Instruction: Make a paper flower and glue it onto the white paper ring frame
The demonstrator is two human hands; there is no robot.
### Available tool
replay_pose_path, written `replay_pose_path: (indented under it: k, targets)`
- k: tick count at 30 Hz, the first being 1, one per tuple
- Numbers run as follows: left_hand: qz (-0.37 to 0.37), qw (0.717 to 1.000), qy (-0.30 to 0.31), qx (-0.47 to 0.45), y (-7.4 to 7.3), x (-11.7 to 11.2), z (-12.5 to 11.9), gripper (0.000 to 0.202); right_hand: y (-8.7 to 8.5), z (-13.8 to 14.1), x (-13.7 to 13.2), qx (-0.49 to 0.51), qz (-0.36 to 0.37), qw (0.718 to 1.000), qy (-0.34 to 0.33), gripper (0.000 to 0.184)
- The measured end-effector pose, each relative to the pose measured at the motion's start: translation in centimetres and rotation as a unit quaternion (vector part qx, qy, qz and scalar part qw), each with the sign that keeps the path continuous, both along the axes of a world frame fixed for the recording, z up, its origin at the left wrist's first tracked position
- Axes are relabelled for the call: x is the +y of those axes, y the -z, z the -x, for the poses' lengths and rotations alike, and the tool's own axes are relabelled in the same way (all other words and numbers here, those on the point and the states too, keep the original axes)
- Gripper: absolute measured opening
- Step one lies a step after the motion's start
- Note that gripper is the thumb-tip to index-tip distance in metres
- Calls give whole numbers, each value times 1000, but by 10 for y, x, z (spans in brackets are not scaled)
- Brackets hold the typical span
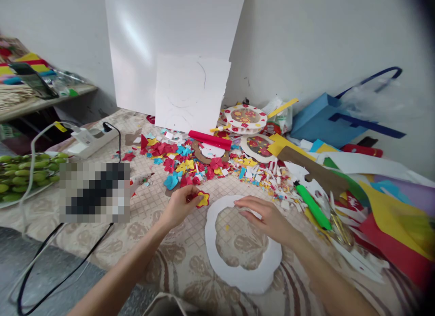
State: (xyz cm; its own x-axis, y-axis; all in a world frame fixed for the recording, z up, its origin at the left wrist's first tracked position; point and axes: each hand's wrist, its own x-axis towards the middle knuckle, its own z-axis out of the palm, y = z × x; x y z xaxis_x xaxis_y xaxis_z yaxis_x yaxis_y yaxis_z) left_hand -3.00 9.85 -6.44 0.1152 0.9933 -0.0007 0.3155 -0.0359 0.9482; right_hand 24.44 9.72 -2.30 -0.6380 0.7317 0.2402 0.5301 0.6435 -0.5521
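My left hand (pixel 181 206) pinches a small red and yellow paper flower (pixel 203 199) between thumb and fingertips, just off the upper left edge of a white paper ring (pixel 217 264). This ring lies flat on the patterned tablecloth, its middle cut out in a wavy outline. At the ring's top, my right hand (pixel 267 216) has its fingers over the rim and its thumb on the inner side, gripping it. A tiny yellow scrap (pixel 227 227) shows inside the opening.
Behind my hands spread loose paper flowers (pixel 166 148), scraps and a red roll (pixel 210 139). Decorated round paper fans (pixel 245 116) stand farther back. A green cutter (pixel 312 206), scissors (pixel 336 221) and coloured sheets (pixel 394 216) lie right. Grapes (pixel 25 175) and a power strip (pixel 93 141) sit left.
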Motion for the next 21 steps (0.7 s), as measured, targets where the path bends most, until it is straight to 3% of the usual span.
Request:
replay_pose_path:
  k: [6, 13, 21]
  targets:
    - [21, 999, 3, -29, 8, -2, 2, 22, -5, 21, 37, -22, -30, 999, -37, 27]
    - [55, 996, 14, -65, 6, -7, 6, 25, 0, 78, 88, -66, -42, 993, -88, 22]
    - [49, 998, 16, -45, 7, -8, 12, 25, 15, 104, 112, -108, -56, 986, -111, 18]
